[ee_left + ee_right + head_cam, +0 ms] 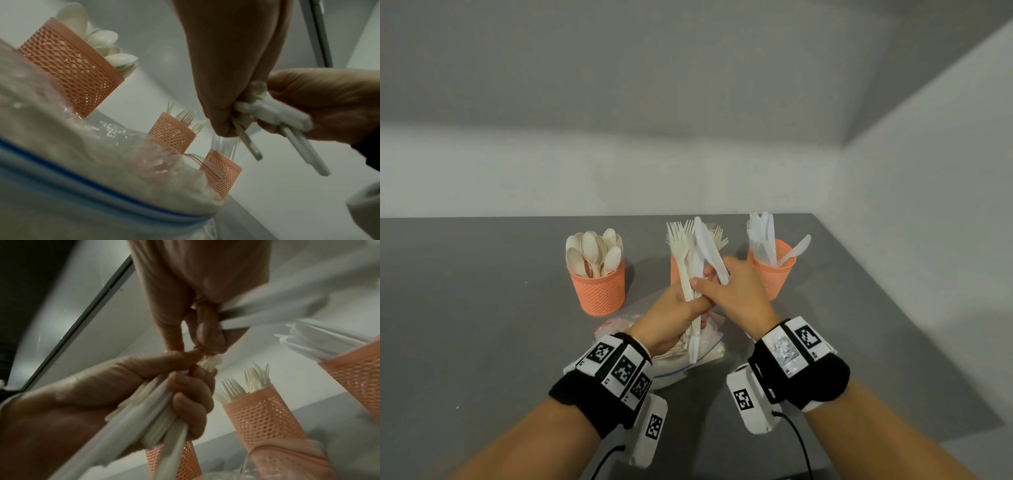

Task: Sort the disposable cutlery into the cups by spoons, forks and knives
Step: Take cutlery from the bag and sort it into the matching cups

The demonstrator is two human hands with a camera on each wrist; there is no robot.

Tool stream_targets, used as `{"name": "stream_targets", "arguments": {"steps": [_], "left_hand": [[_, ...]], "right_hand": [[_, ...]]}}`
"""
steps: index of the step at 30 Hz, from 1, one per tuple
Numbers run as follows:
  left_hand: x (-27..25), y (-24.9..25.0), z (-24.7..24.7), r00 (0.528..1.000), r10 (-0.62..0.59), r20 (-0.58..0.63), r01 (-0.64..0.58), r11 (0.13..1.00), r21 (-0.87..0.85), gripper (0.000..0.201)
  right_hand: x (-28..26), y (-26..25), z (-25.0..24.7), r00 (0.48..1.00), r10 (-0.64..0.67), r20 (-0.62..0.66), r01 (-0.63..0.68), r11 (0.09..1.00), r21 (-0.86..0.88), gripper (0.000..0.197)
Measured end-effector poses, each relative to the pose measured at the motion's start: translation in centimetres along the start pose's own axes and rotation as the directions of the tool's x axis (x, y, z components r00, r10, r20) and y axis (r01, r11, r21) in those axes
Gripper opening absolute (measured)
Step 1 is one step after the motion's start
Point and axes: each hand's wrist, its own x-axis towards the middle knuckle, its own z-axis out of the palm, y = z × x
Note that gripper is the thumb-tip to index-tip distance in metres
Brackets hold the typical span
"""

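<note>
My left hand grips an upright bundle of cutlery, cream forks with a white knife among them, above a clear zip bag. My right hand pinches white knives right beside that bundle, blades up. Three orange mesh cups stand behind: a spoon cup at left, a fork cup largely hidden by the hands, and a knife cup at right. In the right wrist view my right hand curls round the white knives while the left hand clamps the bundle.
The grey table ends at a white wall behind and a wall at right, close to the knife cup. The zip bag still holds cream cutlery and lies just in front of the cups. One knife leans out over the right cup's rim.
</note>
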Motion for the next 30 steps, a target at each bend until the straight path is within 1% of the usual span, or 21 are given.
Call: {"name": "stream_targets", "arguments": {"steps": [1, 2, 3, 5, 6, 7, 8, 9, 11, 12, 14, 16, 17, 19, 22, 24, 26, 28, 30], "left_hand": [[0.0, -0.1, 0.1, 1.000, 0.008, 0.015, -0.008, 1.000, 0.015, 0.025], [0.0, -0.1, 0.2, 0.999, 0.018, 0.029, -0.019, 1.000, 0.025, 0.026], [0.0, -0.2, 0.2, 0.999, 0.029, 0.039, -0.030, 0.999, 0.029, 0.028], [0.0, -0.3, 0.2, 0.998, 0.043, 0.048, -0.043, 0.999, 0.000, 0.033], [0.1, -0.4, 0.2, 0.998, 0.037, 0.048, -0.035, 0.998, -0.044, 0.032], [0.1, -0.4, 0.2, 0.998, 0.033, 0.056, -0.028, 0.996, -0.091, 0.030], [0.1, -0.5, 0.1, 0.998, 0.026, 0.061, -0.018, 0.991, -0.135, 0.029], [0.2, -0.5, 0.1, 0.998, 0.018, 0.061, -0.007, 0.984, -0.178, 0.030], [0.5, -0.5, 0.1, 0.999, 0.004, 0.045, 0.008, 0.963, -0.268, 0.031], [0.6, -0.5, 0.2, 0.999, -0.003, 0.036, 0.014, 0.954, -0.300, 0.030], [1.0, -0.4, 0.2, 0.999, -0.023, 0.023, 0.029, 0.945, -0.327, 0.027], [1.4, -0.3, 0.2, 0.999, -0.047, 0.007, 0.047, 0.945, -0.324, 0.022], [1.5, -0.2, 0.2, 0.999, -0.054, 0.009, 0.054, 0.944, -0.326, 0.022], [1.8, -0.1, 0.5, 0.998, -0.057, 0.012, 0.058, 0.944, -0.325, 0.031], [2.1, 0.0, 1.1, 0.999, -0.038, -0.006, 0.035, 0.965, -0.259, 0.037], [2.2, -0.1, 1.3, 0.999, -0.039, 0.017, 0.042, 0.975, -0.217, 0.038], [2.2, -0.3, 1.3, 0.998, -0.054, 0.035, 0.060, 0.976, -0.211, 0.036], [2.2, -0.5, 1.1, 0.997, -0.070, 0.040, 0.078, 0.966, -0.245, 0.034], [2.2, -0.6, 1.0, 0.996, -0.082, 0.035, 0.088, 0.949, -0.303, 0.033]], "right_hand": [[0.2, 0.1, -0.1, 1.000, 0.000, 0.011, 0.000, 0.999, -0.048, 0.025], [0.3, 0.2, -0.3, 0.999, 0.015, 0.040, -0.011, 0.996, -0.083, 0.023], [0.4, 0.2, -0.4, 0.996, 0.039, 0.075, -0.032, 0.994, -0.102, 0.019], [0.6, 0.3, -0.8, 0.984, 0.113, 0.139, -0.099, 0.989, -0.106, 0.025], [0.6, 0.4, -0.9, 0.975, 0.142, 0.172, -0.131, 0.989, -0.072, 0.024], [0.7, 0.4, -1.1, 0.966, 0.158, 0.206, -0.159, 0.987, -0.011, 0.017], [0.7, 0.4, -1.4, 0.956, 0.169, 0.238, -0.192, 0.978, 0.078, 0.008], [0.6, 0.4, -1.5, 0.946, 0.187, 0.266, -0.236, 0.957, 0.168, 0.004], [0.5, 0.4, -1.5, 0.930, 0.219, 0.294, -0.310, 0.898, 0.313, 0.010], [0.5, 0.5, -1.5, 0.929, 0.223, 0.297, -0.325, 0.874, 0.360, 0.013], [0.6, 0.6, -1.4, 0.931, 0.218, 0.294, -0.329, 0.852, 0.408, 0.018], [0.7, 0.7, -1.4, 0.934, 0.215, 0.286, -0.325, 0.844, 0.427, 0.018], [0.8, 0.8, -1.5, 0.936, 0.214, 0.279, -0.321, 0.842, 0.433, 0.016], [0.9, 0.8, -1.7, 0.946, 0.193, 0.260, -0.292, 0.856, 0.427, 0.018], [1.1, 1.3, -1.8, 0.977, 0.126, 0.174, -0.180, 0.923, 0.340, 0.022], [1.1, 1.6, -1.9, 0.981, 0.139, 0.138, -0.176, 0.932, 0.317, 0.020], [1.2, 2.0, -2.0, 0.977, 0.149, 0.153, -0.189, 0.937, 0.296, 0.015], [1.5, 2.3, -2.1, 0.973, 0.161, 0.166, -0.200, 0.945, 0.259, 0.015], [1.7, 2.7, -2.1, 0.969, 0.172, 0.179, -0.206, 0.959, 0.193, 0.020]]}}
